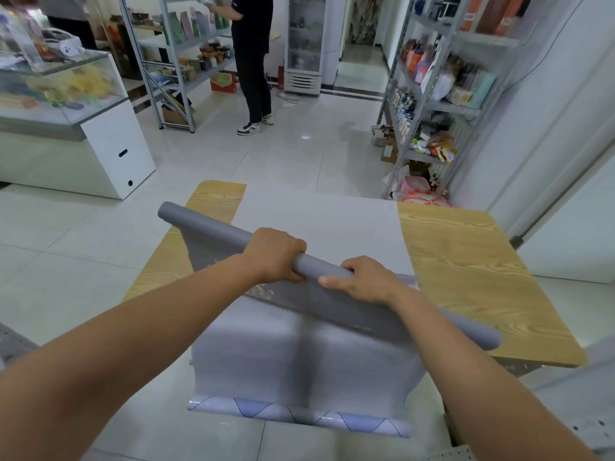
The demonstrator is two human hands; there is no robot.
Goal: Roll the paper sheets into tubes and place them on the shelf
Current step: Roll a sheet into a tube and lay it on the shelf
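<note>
Grip: left hand point(274, 254) and right hand point(362, 281) each curl fully around the grey roll point(206, 223); 1 flap point(332, 304) hangs unrolled. Another sheet point(316, 221) lies flat on the table point(466, 261); shelving not yet done.

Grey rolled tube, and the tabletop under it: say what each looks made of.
Grey rolled tube: thin paper or film, matte; it curls tightly and its loose flap hangs limp. Tabletop: wood-grain surface, light yellow-brown, likely laminate or veneer; grain lines show, real wood cannot be confirmed.

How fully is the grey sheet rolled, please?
Partly rolled: the left hand and right hand grip the tube, but a flap hangs unrolled below it.
</note>
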